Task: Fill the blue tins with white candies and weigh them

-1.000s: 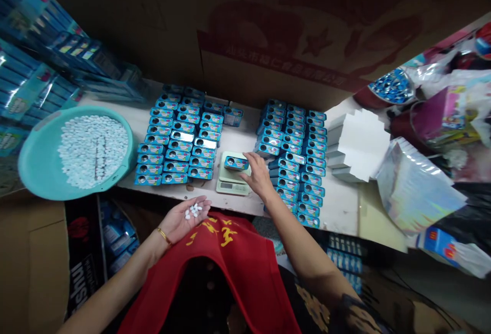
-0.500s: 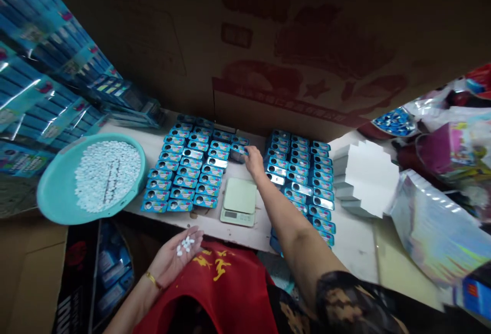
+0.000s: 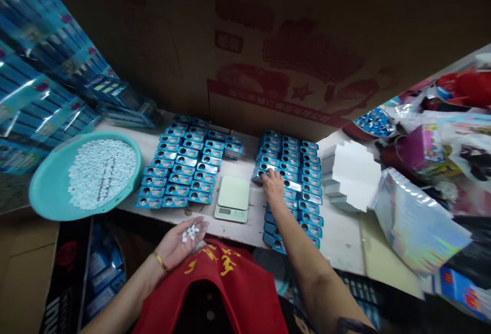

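My left hand is palm up and cupped above the red apron, with several small white tablets resting in it. My right hand reaches to the right-hand group of small blue tins, its fingers closed on a blue tin at that group's left side. Part of this tin is hidden by the fingers. Between the two groups lies a pale kitchen scale with a bare platform. The left group of blue tins stands in rows, and a lone tin sits at its back right.
A turquoise basin of white tablets stands at the left. Stacked blue packs rise behind it. A large cardboard box walls off the back. To the right are folded white card pieces and a shiny silvery bag.
My right hand has left the tin at the back middle and moved right and nearer, onto a tin of the right group. My left hand still carries the tablets.
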{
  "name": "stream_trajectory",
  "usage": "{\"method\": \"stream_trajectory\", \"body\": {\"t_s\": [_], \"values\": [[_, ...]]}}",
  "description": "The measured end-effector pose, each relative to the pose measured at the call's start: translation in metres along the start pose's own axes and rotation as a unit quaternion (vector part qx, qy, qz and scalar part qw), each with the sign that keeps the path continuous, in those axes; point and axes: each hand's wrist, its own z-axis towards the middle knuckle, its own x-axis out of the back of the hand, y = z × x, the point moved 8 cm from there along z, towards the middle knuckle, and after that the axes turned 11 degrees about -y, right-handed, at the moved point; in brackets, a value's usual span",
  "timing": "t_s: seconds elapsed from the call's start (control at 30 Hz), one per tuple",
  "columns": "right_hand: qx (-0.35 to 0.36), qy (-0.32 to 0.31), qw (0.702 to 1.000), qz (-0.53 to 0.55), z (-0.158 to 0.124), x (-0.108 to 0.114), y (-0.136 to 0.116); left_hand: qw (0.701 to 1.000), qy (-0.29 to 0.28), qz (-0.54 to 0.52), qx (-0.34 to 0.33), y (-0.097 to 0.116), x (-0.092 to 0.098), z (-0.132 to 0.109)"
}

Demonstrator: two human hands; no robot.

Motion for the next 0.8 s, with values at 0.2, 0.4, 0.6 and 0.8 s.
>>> {"method": "stream_trajectory", "body": {"t_s": [0.2, 0.4, 0.6, 0.8], "values": [[0.065, 0.038, 0.997, -0.026, -0.029, 0.039, -0.019, 1.000, 0.001, -0.018, -0.021, -0.001, 0.005, -0.008], [0.207, -0.022, 0.977, -0.044, -0.051, 0.044, -0.099, 0.999, -0.014, -0.029, -0.023, -0.003, 0.005, -0.009], [0.225, -0.027, 0.973, 0.032, -0.057, 0.033, -0.128, 0.999, -0.010, -0.017, -0.026, -0.004, 0.014, -0.012], [0.150, 0.044, 0.971, 0.178, -0.079, 0.046, -0.079, 0.999, -0.013, -0.025, -0.026, 0.000, 0.016, -0.016]]}}
